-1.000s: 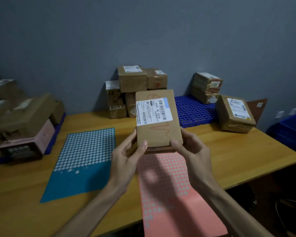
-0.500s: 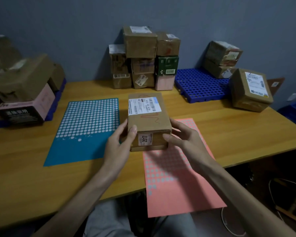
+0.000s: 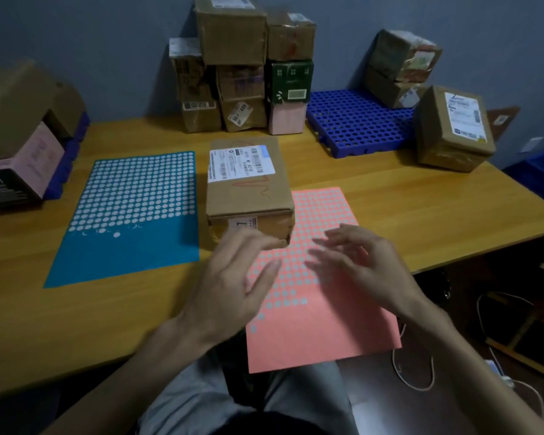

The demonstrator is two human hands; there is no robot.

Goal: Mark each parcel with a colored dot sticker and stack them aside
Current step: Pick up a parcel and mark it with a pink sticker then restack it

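A brown cardboard parcel (image 3: 248,189) with a white shipping label on top lies flat on the wooden table, between the blue sticker sheet (image 3: 132,211) and the pink sticker sheet (image 3: 314,296); its right front corner overlaps the pink one. My left hand (image 3: 230,284) hovers just in front of the parcel with fingers loosely spread, holding nothing. My right hand (image 3: 355,262) floats over the pink sheet, fingers relaxed and apart, clear of the parcel. Both hands are motion-blurred.
A stack of parcels (image 3: 239,67) stands against the back wall. To the right, a blue plastic pallet (image 3: 355,120) carries two boxes (image 3: 399,64), and a larger parcel (image 3: 453,130) sits beside it. More boxes (image 3: 25,130) are piled at the left. Cables hang below the table's right edge.
The parcel came down from in front of me onto the table. Both hands let go of it and pulled back toward me; the view tilted downward.
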